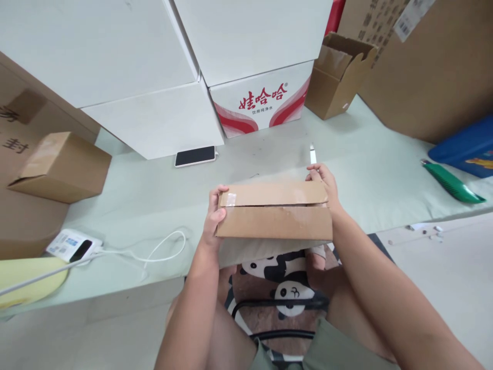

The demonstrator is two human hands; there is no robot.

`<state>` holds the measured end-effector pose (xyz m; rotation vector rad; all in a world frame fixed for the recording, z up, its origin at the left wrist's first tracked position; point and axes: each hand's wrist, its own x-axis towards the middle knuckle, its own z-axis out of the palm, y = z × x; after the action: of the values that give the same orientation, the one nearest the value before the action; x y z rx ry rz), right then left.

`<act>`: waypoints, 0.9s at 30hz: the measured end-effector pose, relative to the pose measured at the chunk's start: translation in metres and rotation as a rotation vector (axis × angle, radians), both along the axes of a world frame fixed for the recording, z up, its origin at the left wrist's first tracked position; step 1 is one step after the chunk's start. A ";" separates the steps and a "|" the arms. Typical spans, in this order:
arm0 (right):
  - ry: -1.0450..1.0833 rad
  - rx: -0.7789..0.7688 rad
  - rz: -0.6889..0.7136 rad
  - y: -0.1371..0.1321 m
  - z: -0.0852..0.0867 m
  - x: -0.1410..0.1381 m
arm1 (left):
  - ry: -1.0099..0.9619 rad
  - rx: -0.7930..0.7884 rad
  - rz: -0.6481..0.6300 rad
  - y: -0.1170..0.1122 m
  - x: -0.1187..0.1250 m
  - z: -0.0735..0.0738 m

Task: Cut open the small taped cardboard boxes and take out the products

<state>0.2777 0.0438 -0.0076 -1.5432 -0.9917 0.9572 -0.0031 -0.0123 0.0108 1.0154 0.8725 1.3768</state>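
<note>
Head view: cardboard box [274,216] between left hand [213,216] and right hand [325,185].

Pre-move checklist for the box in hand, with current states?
1. Both hands on the box: ok. Left hand clasps one end, right hand the other.
2. Box level: ok, held roughly flat over the table edge.
3. Flaps shut: ok on top; clear tape shows at the left end of the seam. Right end cannot tell.
4. Underside grip: cannot tell, fingers hidden beneath.
5. Table ahead free: ok, the bare patch between the box and the phone holds nothing.
6. Cable clear of the box: ok, it lies to the left, apart.
</note>
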 end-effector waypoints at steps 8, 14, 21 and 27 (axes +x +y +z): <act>-0.036 -0.012 -0.039 -0.002 0.001 0.003 | -0.014 0.000 0.011 0.001 0.001 0.000; -0.037 -0.005 -0.045 -0.003 0.002 0.002 | -0.007 0.004 -0.014 0.000 0.001 0.000; -0.038 -0.015 -0.038 -0.003 0.005 0.000 | -0.002 0.014 -0.018 0.001 -0.001 -0.003; -0.105 0.222 -0.255 -0.005 0.025 0.002 | 0.003 0.006 -0.006 0.000 -0.001 -0.003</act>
<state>0.2799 0.0386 0.0174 -1.5005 -0.9146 0.5739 -0.0038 -0.0123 0.0076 1.0240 0.8668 1.3738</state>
